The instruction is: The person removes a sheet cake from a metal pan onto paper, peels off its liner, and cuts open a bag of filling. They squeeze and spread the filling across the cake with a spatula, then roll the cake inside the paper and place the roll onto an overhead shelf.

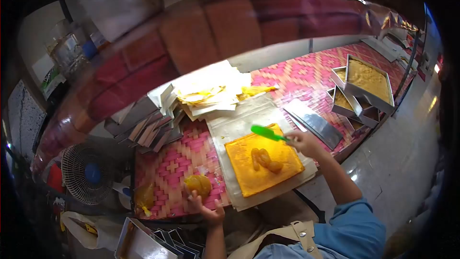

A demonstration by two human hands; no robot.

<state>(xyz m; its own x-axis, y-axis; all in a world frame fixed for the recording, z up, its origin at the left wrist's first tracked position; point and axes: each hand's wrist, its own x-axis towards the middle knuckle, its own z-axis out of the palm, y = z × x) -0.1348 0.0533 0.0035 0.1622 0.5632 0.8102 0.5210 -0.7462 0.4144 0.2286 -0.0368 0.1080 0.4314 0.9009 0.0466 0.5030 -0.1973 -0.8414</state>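
A yellow-orange sheet of cake (244, 163) lies on pale paper (233, 194) on the pink woven mat. Brownish filling (266, 160) sits in a looped heap on the middle of the cake. My right hand (303, 144) grips the handle of a green spatula (265, 133), whose blade is over the cake's far edge. To the left of the cake, my left hand (207, 209) has its fingers apart beside a bag of yellowish filling (199, 185) on the mat. Another such bag (143, 197) lies farther left.
Trays of brown cake (368, 79) are stacked at the right. A metal sheet (318, 127) lies nearer. Stained papers (208, 86) and empty tins (143, 127) stand behind. A fan (91, 173) is at the left, more tins (153, 244) below.
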